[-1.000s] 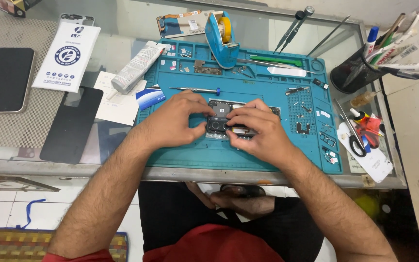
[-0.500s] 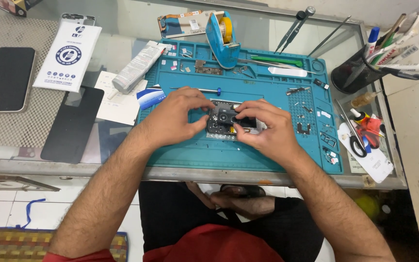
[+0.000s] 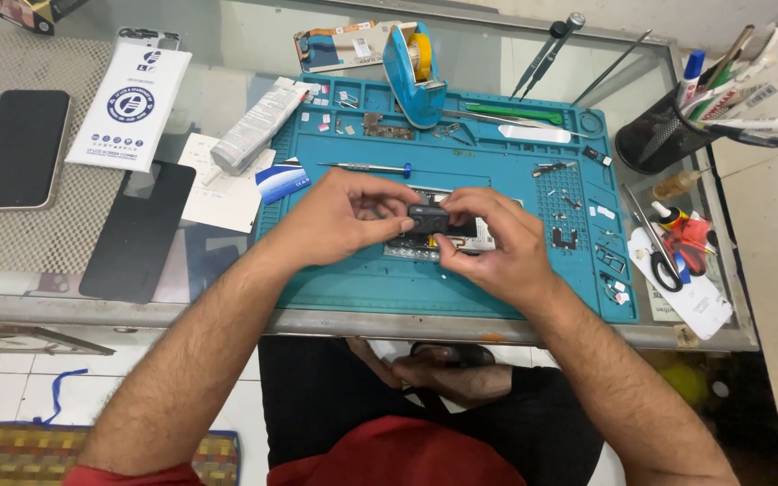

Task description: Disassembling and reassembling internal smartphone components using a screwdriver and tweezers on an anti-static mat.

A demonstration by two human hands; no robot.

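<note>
We held a small dark rectangular module (image 3: 427, 219) over the middle of the teal rubber repair mat (image 3: 497, 288), just above an opened phone body (image 3: 447, 236) that lay flat on the mat. Our left hand (image 3: 339, 219) pinched the module's left end between thumb and forefinger, the other fingers curled loosely. Our right hand (image 3: 493, 243) pinched its right end the same way, fingers bent and close together. The two hands nearly touched around it.

Just beyond our hands a slim screwdriver with a blue cap (image 3: 366, 166) lay across the mat. At the mat's far edge stood a blue tape dispenser with a yellow roll (image 3: 414, 72), beside a green plastic pry tool (image 3: 515, 113). Tiny screws and metal parts dotted the mat's right side.

Left of the mat, on the glass tabletop (image 3: 227, 297), lay a grey tube of adhesive (image 3: 249, 139), a black glass panel (image 3: 139, 229), a white printed packet (image 3: 130, 110) and a black phone (image 3: 22, 148) near the left edge. At the right edge sat a black mesh pen cup (image 3: 655, 139) and red-handled scissors (image 3: 677, 247).
</note>
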